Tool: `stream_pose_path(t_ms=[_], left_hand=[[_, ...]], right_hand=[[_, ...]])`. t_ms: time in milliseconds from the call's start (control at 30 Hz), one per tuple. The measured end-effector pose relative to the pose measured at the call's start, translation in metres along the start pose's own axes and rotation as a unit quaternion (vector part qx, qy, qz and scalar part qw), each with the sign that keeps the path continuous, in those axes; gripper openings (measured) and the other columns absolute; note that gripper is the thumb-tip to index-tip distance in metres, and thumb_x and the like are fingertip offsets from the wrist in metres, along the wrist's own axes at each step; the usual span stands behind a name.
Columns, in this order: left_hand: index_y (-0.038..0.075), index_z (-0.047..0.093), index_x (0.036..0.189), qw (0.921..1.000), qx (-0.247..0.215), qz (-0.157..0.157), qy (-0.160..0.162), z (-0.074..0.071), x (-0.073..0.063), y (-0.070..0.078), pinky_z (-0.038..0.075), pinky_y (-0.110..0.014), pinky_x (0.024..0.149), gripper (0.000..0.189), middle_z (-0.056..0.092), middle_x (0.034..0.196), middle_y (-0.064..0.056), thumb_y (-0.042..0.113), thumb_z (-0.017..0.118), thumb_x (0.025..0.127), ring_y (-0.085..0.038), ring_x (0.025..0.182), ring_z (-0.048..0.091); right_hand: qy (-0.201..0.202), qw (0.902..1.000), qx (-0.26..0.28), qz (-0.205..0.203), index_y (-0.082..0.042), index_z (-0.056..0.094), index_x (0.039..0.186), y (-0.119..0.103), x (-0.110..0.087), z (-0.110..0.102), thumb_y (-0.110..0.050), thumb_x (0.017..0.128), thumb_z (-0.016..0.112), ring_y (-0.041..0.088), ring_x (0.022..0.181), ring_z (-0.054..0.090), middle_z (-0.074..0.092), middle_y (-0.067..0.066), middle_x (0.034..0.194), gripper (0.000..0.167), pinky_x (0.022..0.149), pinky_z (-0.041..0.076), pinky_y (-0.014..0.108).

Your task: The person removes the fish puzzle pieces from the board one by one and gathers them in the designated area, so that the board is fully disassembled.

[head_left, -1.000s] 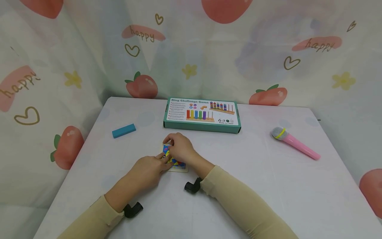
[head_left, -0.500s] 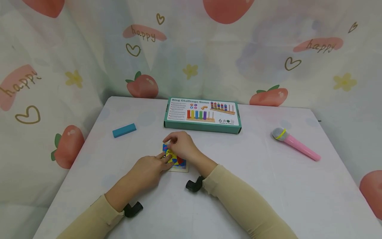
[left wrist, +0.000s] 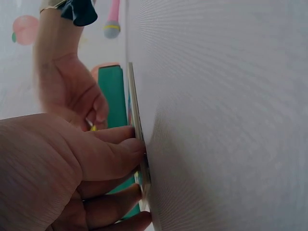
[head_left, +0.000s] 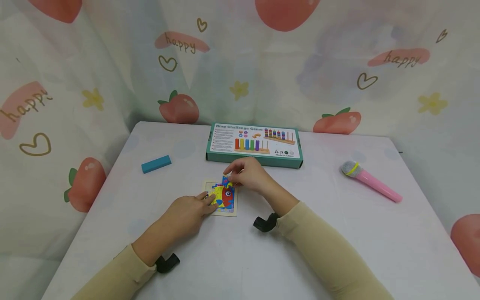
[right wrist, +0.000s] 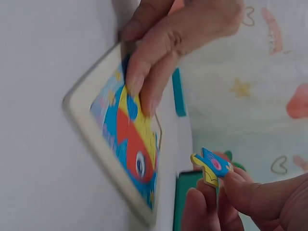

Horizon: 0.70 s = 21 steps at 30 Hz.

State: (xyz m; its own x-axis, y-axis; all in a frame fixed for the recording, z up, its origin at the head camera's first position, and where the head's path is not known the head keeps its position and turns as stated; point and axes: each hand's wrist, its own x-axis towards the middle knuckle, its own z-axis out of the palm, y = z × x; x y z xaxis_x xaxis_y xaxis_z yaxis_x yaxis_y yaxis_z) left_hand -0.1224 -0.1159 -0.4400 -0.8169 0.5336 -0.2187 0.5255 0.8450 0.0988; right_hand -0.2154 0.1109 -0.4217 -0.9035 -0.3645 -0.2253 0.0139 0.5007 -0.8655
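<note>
A small jigsaw puzzle board with a fish picture lies on the white table; its pale frame shows closely in the right wrist view. My left hand rests on the board's left side, fingers pressing the picture. The left wrist view shows that hand from behind, beside the board's thin edge. Between thumb and fingers, my right hand pinches a blue-and-yellow puzzle piece. This piece is held above the board, apart from it, near its upper right corner in the head view.
Behind the hands lies a green Ring Challenge Game box. At the left is a blue block. A pink toy microphone lies at the right. Both wrists carry black mounts, and a patterned curtain hangs behind the table.
My right hand has moved right and slightly away across the board, carrying the puzzle piece from its upper left. More of the fish picture is uncovered. The left hand stays where it was.
</note>
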Motion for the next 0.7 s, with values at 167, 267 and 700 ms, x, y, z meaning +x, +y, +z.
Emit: stream_pose_path(t_ms=[167,267,700], left_hand=[[0.027,0.07,0.145,1.0,0.005,-0.003,-0.003,0.0,-0.001,0.001,0.061,-0.051,0.106,0.048,0.063,0.158,0.0,0.018,0.076,0.099,-0.029,0.15,0.057],[0.027,0.071,0.145,1.0,0.007,-0.002,0.001,0.0,-0.001,0.002,0.061,-0.051,0.105,0.048,0.063,0.157,0.0,0.017,0.076,0.098,-0.028,0.15,0.057],[0.026,0.071,0.144,1.0,0.004,-0.002,0.005,0.0,-0.002,0.002,0.061,-0.052,0.105,0.048,0.064,0.156,-0.001,0.016,0.077,0.097,-0.03,0.149,0.058]], right_hand=[[0.006,0.9993,-0.011,0.035,-0.011,0.083,0.109,0.015,-0.008,-0.025,-0.008,0.099,0.077,0.022,0.084,0.069,0.069,0.01,0.099,0.013,0.074,0.063,0.027],[0.012,0.9982,-0.022,0.055,-0.01,0.083,0.11,0.024,-0.015,-0.038,-0.01,0.099,0.077,0.022,0.085,0.067,0.071,0.01,0.099,0.013,0.074,0.061,0.027],[0.021,0.9956,-0.03,0.086,-0.008,0.082,0.113,0.048,-0.021,-0.055,-0.01,0.1,0.076,0.019,0.078,0.066,0.071,0.009,0.094,0.014,0.069,0.06,0.026]])
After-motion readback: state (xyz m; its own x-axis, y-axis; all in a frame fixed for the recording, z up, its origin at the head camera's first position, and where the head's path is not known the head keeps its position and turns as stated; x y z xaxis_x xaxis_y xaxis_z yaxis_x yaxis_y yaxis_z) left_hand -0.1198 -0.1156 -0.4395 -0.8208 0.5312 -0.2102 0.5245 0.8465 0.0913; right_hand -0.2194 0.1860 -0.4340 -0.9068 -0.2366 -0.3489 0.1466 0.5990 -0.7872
